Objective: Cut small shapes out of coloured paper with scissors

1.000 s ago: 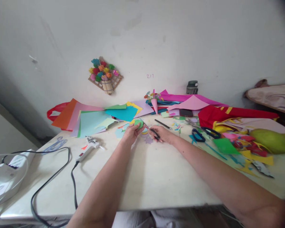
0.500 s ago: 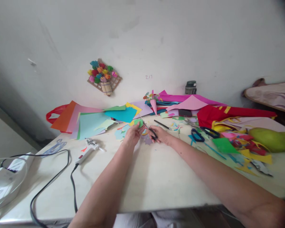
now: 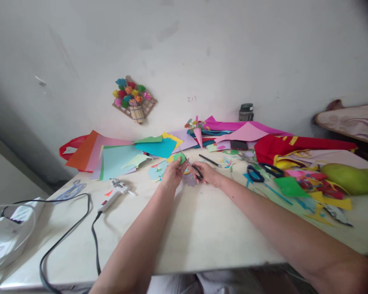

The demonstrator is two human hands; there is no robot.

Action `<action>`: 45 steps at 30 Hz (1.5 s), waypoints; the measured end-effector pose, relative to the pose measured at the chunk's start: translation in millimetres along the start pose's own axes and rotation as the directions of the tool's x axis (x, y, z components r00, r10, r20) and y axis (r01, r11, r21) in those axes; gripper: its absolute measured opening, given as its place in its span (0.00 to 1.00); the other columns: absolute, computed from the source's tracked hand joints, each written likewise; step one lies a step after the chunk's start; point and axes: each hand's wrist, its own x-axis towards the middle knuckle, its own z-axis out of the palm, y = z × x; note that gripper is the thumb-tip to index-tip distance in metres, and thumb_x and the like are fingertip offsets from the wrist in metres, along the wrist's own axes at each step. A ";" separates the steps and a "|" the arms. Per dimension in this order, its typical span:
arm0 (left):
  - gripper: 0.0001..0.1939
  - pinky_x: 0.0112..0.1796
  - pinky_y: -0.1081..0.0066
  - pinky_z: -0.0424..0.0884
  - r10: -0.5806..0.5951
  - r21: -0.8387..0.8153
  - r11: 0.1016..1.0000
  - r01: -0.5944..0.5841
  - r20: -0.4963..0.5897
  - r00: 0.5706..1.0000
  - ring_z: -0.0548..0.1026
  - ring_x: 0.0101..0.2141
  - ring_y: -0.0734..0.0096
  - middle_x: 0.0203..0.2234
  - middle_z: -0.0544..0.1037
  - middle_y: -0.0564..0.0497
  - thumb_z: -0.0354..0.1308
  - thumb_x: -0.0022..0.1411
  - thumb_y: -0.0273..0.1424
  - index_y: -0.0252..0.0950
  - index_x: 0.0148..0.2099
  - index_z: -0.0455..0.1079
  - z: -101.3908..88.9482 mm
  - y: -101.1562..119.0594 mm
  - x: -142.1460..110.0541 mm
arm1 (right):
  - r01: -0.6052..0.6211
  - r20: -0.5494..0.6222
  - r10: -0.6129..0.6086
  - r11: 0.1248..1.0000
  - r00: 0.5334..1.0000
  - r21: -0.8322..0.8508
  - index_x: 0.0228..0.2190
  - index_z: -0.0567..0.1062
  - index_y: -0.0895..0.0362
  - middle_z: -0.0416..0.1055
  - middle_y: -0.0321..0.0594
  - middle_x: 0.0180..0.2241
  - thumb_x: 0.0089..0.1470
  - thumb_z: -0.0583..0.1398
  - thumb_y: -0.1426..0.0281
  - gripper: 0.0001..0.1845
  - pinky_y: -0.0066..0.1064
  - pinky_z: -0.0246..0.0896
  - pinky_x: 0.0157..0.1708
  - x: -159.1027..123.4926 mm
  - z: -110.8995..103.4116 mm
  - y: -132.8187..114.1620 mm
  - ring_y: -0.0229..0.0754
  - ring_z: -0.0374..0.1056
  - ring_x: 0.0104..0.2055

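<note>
My left hand (image 3: 173, 173) pinches a small piece of green paper (image 3: 179, 158) above the middle of the table. Around the black handles of a pair of scissors (image 3: 197, 171) my right hand (image 3: 207, 173) is closed. Their blades point up and to the left, at the right edge of the green paper; whether they cut into it I cannot tell. Under and beside both hands lie small paper scraps (image 3: 156, 171), light blue, orange and yellow, and a purple cut-out (image 3: 190, 180). A black pen (image 3: 209, 160) rests just beyond my right hand.
To the left lie a glue gun (image 3: 115, 195), its black cord and a power strip (image 3: 16, 224). Coloured sheets (image 3: 119, 159) spread along the back. At right are larger scissors (image 3: 265, 170), scraps, red cloth (image 3: 303, 148) and a green fruit-like object (image 3: 346, 179). A pink paper cone (image 3: 198, 136) stands behind.
Almost nothing differs. My left hand and the green paper have shifted very slightly, and the scissors stay beside the paper.
</note>
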 end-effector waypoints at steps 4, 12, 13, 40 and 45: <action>0.02 0.38 0.74 0.72 -0.010 -0.009 1.000 0.010 -0.008 1.000 0.76 0.33 0.73 0.31 0.76 0.48 0.56 0.56 0.22 0.32 0.31 0.67 0.4 -0.1 -0.3 | 0.000 0.015 0.000 1.000 1.000 -0.001 0.26 0.63 0.57 0.62 0.29 0.16 0.45 0.59 0.58 0.16 0.19 0.40 0.07 0.1 -0.4 0.0 0.29 0.58 0.13; 0.03 0.39 0.73 0.73 -0.003 -0.018 1.000 0.003 -0.021 1.000 0.76 0.33 0.74 0.30 0.76 0.49 0.56 0.55 0.21 0.33 0.32 0.67 -0.6 -1.0 -0.2 | 0.019 0.035 -0.020 1.000 0.999 0.019 0.26 0.63 0.57 0.61 0.28 0.16 0.45 0.59 0.58 0.15 0.19 0.40 0.07 0.4 -1.0 1.0 0.29 0.57 0.13; 0.03 0.40 0.73 0.73 -0.003 -0.022 1.000 0.003 -0.025 1.000 0.76 0.33 0.74 0.30 0.76 0.49 0.56 0.55 0.21 0.33 0.32 0.67 -0.6 -1.1 -0.1 | 0.023 0.036 -0.024 1.000 0.999 0.020 0.26 0.63 0.57 0.61 0.28 0.16 0.45 0.59 0.58 0.15 0.19 0.40 0.07 0.6 -1.1 1.4 0.29 0.57 0.13; 0.12 0.25 0.77 0.68 -0.057 0.386 0.920 -0.063 0.291 0.955 0.65 0.18 0.82 0.15 0.65 0.56 0.68 0.40 0.28 0.30 0.23 0.67 -33.8 32.0 1.8 | -0.028 0.166 0.050 0.991 0.985 -0.135 0.28 0.66 0.59 0.64 0.30 0.17 0.50 0.57 0.56 0.17 0.19 0.42 0.08 -1.3 -24.5 2.0 0.28 0.57 0.13; 0.11 0.25 0.78 0.67 -0.169 0.464 0.886 0.005 0.313 0.935 0.66 0.19 0.81 0.15 0.65 0.56 0.68 0.40 0.27 0.29 0.23 0.68 -36.9 32.9 1.2 | -0.027 0.177 0.056 0.987 0.983 -0.161 0.29 0.68 0.59 0.64 0.30 0.17 0.48 0.59 0.59 0.15 0.19 0.42 0.09 -4.8 -23.1 -3.7 0.28 0.57 0.13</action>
